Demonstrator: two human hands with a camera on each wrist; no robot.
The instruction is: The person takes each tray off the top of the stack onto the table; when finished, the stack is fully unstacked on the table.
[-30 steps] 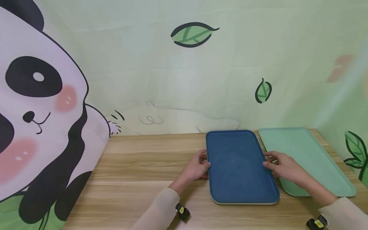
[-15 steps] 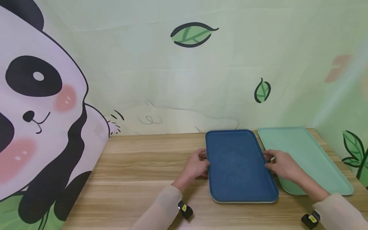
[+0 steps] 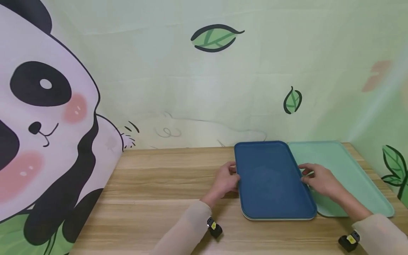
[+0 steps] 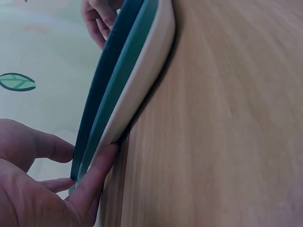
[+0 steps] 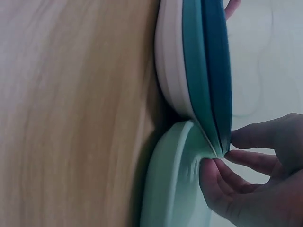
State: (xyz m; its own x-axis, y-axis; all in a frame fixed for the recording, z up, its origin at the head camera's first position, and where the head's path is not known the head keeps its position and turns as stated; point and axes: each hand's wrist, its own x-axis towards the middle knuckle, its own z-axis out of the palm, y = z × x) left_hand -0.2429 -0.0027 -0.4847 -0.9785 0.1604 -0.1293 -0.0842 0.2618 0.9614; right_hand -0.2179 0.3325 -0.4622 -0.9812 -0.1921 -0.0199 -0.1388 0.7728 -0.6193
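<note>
Left grip (image 3: 227,179), right grip (image 3: 318,180) pinch tray stack (image 3: 275,180) at edges; table (image 3: 159,180) extends leftward.

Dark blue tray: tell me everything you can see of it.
The dark blue tray is a rounded-corner rectangle with a raised rim and a smooth, plastic-looking surface. It lies face up atop a teal tray and a cream tray, left of a mint tray. The left hand and right hand grip its long sides.

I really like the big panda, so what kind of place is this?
Perhaps a playroom or a decorated filming corner; I can't tell which. The clues: a wooden table, a backdrop with a cartoon panda, and a stack of trays.
</note>
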